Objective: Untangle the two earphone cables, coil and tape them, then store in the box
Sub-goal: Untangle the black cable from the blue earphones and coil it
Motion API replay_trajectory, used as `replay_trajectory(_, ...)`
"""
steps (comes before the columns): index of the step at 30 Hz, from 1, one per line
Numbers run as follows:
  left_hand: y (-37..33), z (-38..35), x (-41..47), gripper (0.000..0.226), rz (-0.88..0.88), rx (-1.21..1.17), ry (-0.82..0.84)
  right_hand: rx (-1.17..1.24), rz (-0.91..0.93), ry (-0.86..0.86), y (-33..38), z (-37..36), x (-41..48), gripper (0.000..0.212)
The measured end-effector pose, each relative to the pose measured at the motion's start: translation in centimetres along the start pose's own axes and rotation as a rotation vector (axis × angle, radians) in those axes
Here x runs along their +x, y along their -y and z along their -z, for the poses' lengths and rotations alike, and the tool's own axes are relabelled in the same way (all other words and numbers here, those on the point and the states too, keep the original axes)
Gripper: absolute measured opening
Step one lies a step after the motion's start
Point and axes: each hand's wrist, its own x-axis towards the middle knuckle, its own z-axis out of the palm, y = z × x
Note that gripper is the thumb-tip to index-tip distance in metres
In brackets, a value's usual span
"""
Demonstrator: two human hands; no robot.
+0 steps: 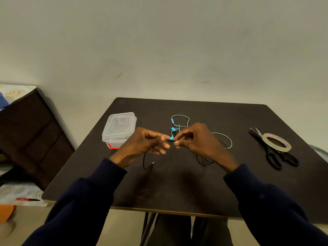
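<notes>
The left hand [145,142] pinches a blue end piece [171,138] between thumb and forefinger, its other fingers loosely spread below. The right hand [200,141], fingers curled, pinches the black earphone cable [144,162] right against that piece, fingertips of both hands almost meeting. The turquoise earphone cable [180,115] loops just beyond the fingertips and out past the right knuckles; the black one hangs beneath both palms onto the table [177,189]. A closed clear plastic box [119,128] sits just beyond the left knuckles. Well right of the right hand, a tape roll [276,142] rests on scissors [273,157].
</notes>
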Motion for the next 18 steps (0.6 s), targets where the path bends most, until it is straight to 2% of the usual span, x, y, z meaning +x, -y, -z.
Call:
replay_trajectory(5, 1.7, -0.1, 0.4, 0.015, 0.039, 0.059, -0.195, -0.008, -0.051, 0.071, -0.5, -0.5, -0.3, 0.008)
replay_trajectory(8, 3.0, 0.9, 0.0, 0.018, 0.149, -0.249, -0.306, -0.001, -0.099, 0.068, -1.9, 0.9, -1.4, 0.012)
replay_trajectory(11, 4.6, 1.2, -0.8, 0.017, 0.212, -0.636, -0.264, 0.016, -0.132, 0.006, -3.2, 2.7, -2.7, 0.009)
replay_trajectory(13, 5.3, 0.8, -1.2, 0.018, 0.214, -0.725, -0.206, 0.034, -0.129, -0.026, -3.6, 3.1, -3.1, 0.007)
replay_trajectory(15, 5.7, 0.3, -1.3, 0.019, 0.204, -0.663, -0.168, 0.032, -0.105, -0.039, -3.5, 2.7, -3.1, 0.007)
replay_trajectory(16, 5.8, 0.1, -1.3, 0.019, 0.184, -0.533, -0.177, 0.025, -0.087, -0.043, -3.3, 2.4, -2.9, 0.008)
replay_trajectory(18, 5.8, -0.2, -1.1, 0.018, 0.092, -0.11, -0.242, 0.003, -0.042, -0.06, -2.6, 1.7, -2.4, 0.009)
